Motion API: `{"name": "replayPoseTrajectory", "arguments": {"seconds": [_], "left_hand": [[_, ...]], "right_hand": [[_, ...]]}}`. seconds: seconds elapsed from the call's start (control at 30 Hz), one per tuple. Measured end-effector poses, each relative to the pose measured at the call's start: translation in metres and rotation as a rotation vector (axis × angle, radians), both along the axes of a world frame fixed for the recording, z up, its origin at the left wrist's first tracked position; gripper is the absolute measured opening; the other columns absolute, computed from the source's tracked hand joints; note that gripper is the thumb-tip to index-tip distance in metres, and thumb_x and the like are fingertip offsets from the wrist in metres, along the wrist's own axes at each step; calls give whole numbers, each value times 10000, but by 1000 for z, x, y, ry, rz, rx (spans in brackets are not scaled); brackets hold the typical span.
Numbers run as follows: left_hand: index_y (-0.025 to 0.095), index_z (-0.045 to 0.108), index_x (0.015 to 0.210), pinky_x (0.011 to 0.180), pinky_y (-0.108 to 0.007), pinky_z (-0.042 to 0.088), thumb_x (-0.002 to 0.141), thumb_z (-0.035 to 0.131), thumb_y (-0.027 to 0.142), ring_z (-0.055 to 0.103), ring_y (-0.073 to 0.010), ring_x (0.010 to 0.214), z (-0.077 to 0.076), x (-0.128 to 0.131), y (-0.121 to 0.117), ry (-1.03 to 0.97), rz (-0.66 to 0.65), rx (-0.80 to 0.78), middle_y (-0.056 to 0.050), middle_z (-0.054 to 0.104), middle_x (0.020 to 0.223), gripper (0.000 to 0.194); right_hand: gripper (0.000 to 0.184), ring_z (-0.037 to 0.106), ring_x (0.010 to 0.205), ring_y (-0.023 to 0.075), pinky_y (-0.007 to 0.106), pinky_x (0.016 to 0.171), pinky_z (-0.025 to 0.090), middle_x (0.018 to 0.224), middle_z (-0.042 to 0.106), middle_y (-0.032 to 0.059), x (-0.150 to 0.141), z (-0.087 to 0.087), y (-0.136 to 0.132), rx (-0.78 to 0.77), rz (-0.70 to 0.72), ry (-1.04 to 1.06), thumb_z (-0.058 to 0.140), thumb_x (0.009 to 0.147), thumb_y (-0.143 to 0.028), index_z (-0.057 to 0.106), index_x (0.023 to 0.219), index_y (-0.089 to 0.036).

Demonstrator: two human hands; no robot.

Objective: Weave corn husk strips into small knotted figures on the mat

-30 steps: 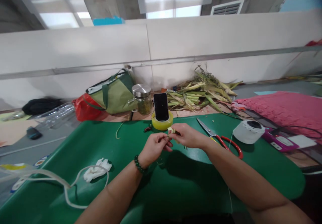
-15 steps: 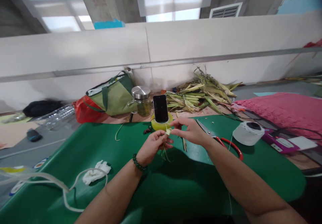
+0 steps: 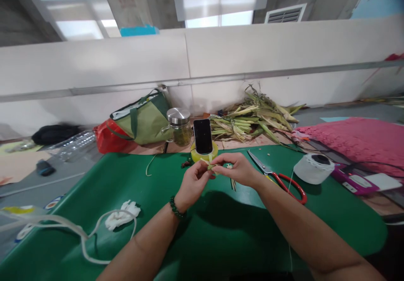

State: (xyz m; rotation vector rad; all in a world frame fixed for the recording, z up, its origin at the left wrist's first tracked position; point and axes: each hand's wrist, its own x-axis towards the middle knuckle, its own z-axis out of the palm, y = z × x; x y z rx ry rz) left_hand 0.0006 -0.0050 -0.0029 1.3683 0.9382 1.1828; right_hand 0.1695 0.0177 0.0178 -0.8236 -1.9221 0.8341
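Note:
Between my two hands is a small pale-green piece of folded leaf strips [image 3: 211, 166], partly covered by my fingers. My left hand [image 3: 195, 183] pinches it from the left, a dark green bead bracelet on that wrist. From the right, the thumb and forefinger of my right hand [image 3: 235, 169] close on the same piece. Just beyond stands a phone [image 3: 202, 136] propped on a roll of yellow tape [image 3: 196, 157]. Thin leaf stalks [image 3: 232, 183] lie below my right hand. Red-handled scissors [image 3: 277, 178] rest beside my right forearm.
A heap of leaves [image 3: 252, 119] lies against the wall, near a glass jar [image 3: 179, 131] and green bag [image 3: 148, 123]. At right are a thread spool [image 3: 313, 169], a purple power strip [image 3: 353, 179] and pink cloth [image 3: 353, 140]. Crumpled tissue [image 3: 122, 216] and white cable [image 3: 82, 241] lie left.
My right hand has come down and closed on the leaf piece. My left hand has turned, and the strands that hung below it no longer show. The view has shifted slightly.

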Motion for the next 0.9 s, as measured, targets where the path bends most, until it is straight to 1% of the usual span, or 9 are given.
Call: {"name": "replayPoseTrajectory", "arguments": {"seconds": [0.13,0.23,0.33,0.4,0.5,0.6,0.67,0.77,0.9], "left_hand": [[145,634,821,720,-291,491,709,701,401,617,-168,757,4,-2,-2,18,-48,-16,-43,667,783,287],[138,638,817,711,-286,480,751,652,462,605,-161,736,5,-2,-3,3,-51,-44,-47,661,768,331],[145,622,730,658,-264,463,760,644,466,577,-145,670,4,-2,-2,33,-3,-10,-27,629,685,323],[146,627,714,650,-266,461,761,642,449,577,-150,666,2,-1,-2,61,16,28,-31,631,685,307],[150,658,754,686,-285,470,754,648,395,599,-176,731,-1,0,-2,137,106,143,-64,663,777,245],[161,678,782,734,-295,466,748,644,352,603,-191,800,-2,-1,-1,183,189,237,-82,672,848,197],[161,666,763,685,-280,460,750,636,361,588,-172,732,-1,-2,-1,172,147,193,-61,653,774,203],[158,642,777,559,-235,419,722,668,388,517,-122,582,2,-3,1,129,36,39,-2,576,631,238],[146,641,776,529,-220,395,653,734,394,481,-97,547,6,-3,0,64,-24,-70,13,561,618,292]], "right_hand": [[130,635,669,136,230,612,492,736,707,42,1,-6,5,79,57,4,656,788,-273,721,794,-160],[146,625,676,136,235,613,485,728,690,45,3,-6,7,152,88,-12,649,814,-289,730,794,-169],[178,619,666,128,233,613,480,725,683,42,7,-2,8,152,151,-66,626,842,-314,738,818,-179],[193,620,663,124,231,622,480,728,687,40,8,0,8,132,171,-95,612,855,-318,732,812,-174],[185,624,679,127,230,638,480,729,691,37,8,1,8,146,124,-106,622,847,-304,705,765,-162],[135,620,694,127,227,649,479,743,688,34,7,-1,7,228,78,-105,620,845,-251,684,767,-162],[110,618,703,125,225,654,481,760,685,35,6,-3,7,288,61,-100,602,853,-206,677,783,-165],[102,616,699,126,225,645,487,763,678,37,7,-4,7,351,43,-102,587,853,-167,668,790,-170],[146,625,733,133,237,656,501,802,678,48,10,-2,7,451,32,-128,544,866,-135,665,804,-187]]}}
